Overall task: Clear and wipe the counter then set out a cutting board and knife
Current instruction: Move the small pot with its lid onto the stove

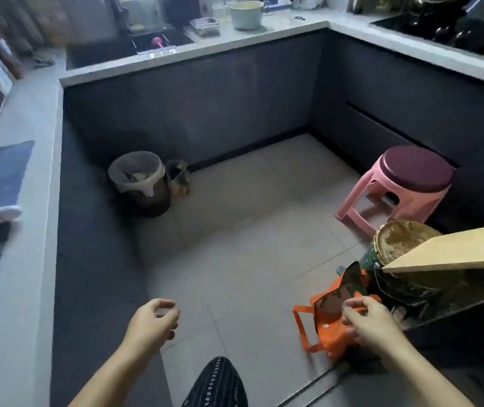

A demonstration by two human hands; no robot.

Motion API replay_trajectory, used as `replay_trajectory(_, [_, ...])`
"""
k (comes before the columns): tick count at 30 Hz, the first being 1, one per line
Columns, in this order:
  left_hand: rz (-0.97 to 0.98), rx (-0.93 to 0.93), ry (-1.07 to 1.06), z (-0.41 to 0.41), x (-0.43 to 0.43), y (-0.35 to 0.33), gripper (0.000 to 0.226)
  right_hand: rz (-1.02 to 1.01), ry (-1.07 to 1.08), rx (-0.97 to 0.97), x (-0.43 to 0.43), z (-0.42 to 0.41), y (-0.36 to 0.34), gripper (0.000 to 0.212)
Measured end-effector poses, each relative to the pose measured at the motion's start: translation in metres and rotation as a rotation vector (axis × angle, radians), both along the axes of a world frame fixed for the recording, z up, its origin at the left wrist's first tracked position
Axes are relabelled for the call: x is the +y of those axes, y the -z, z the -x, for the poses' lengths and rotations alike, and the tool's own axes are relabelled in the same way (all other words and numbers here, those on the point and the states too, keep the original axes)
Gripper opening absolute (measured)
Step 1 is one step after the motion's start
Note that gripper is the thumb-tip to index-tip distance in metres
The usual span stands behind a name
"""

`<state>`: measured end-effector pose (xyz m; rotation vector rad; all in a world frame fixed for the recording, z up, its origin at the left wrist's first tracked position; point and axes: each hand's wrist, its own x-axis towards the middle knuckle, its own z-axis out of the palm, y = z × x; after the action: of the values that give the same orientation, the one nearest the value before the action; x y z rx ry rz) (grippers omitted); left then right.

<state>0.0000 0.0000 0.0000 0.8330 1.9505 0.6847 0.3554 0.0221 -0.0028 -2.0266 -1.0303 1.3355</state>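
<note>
Fingers [352, 306] of the right hand [374, 326] pinch the orange bag [333, 336] on the floor, probably to shift it; the left hand [151, 321] hangs loosely curled, empty; just above, a pale board [455, 248], perhaps the cutting board, rests over a crusted bucket [396, 240]; the cluttered bench [282, 26] lies far beyond, a pink stool [411, 177] between.

A home kitchen: a pale U-shaped counter [176, 57] over dark cabinets [205, 107] carries a sink [158, 42], a pot [246, 14] and a black cooktop [440, 27]; a lined bin [139, 180] stands on the tiled floor [249, 230].
</note>
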Motion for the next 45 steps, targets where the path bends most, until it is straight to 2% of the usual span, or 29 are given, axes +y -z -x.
replay_trajectory(5, [0.101,-0.01,-0.128,0.022,0.032,0.033,0.014,0.057,-0.079,-0.017,0.052,0.025,0.026,0.004])
replay_trajectory(7, [0.132,-0.004,-0.147,0.029,0.061,0.041,0.013,0.03,-0.103,-0.04,0.088,0.043,0.028,0.007])
replay_trajectory(9, [0.155,-0.006,-0.138,0.037,0.101,0.048,0.011,0.001,-0.122,-0.016,0.133,0.062,0.025,0.015])
replay_trajectory(18, [0.228,-0.039,-0.177,0.105,0.308,0.053,0.013,-0.075,-0.063,-0.01,0.369,0.105,-0.003,0.015])
replay_trajectory(22, [0.149,-0.039,-0.055,0.09,0.435,0.031,0.013,-0.008,0.01,-0.033,0.444,0.1,0.004,0.014])
replay_trajectory(27, [-0.092,-0.112,0.156,0.036,0.607,-0.006,0.01,0.097,0.177,-0.053,0.529,0.076,0.035,0.013])
replay_trajectory(30, [-0.17,-0.14,0.177,0.019,0.697,-0.022,0.014,0.117,0.242,-0.044,0.608,0.058,0.045,0.01])
replay_trajectory(33, [-0.169,-0.14,0.145,0.01,0.774,-0.037,0.012,0.019,0.306,-0.078,0.699,0.042,0.036,0.013])
replay_trajectory(45, [-0.238,-0.219,-0.015,-0.001,1.062,-0.057,0.008,-0.33,0.016,-0.088,1.065,0.039,-0.064,0.013])
